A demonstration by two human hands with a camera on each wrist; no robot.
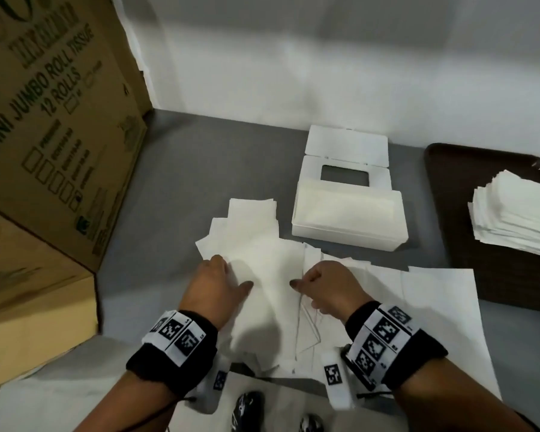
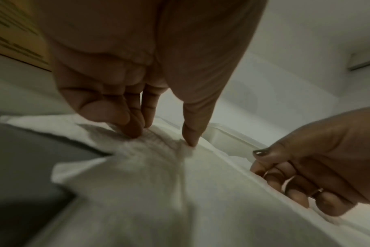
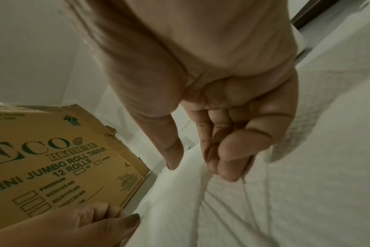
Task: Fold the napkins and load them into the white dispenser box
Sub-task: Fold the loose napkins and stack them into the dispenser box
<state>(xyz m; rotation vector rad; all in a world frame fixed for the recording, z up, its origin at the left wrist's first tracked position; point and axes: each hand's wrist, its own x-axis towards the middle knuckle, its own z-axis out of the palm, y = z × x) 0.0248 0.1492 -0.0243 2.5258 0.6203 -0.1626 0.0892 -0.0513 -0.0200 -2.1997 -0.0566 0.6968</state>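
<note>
The tissue (image 1: 272,269) lies on the desk (image 1: 169,213), lower middle of the frame; the left hand (image 1: 212,285), grip apart, should press it down softly while the right hand (image 1: 328,288), grip pinched on its edge, pulls slowly so the thin paper does not rip.

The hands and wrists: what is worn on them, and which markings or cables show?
No sleeves. The left hand and the right hand each have a black wristband wrapped with a white strip of black-and-white square codes. A thin black cable hangs below the right wristband. The right hand wears rings and dark nail polish.
</note>
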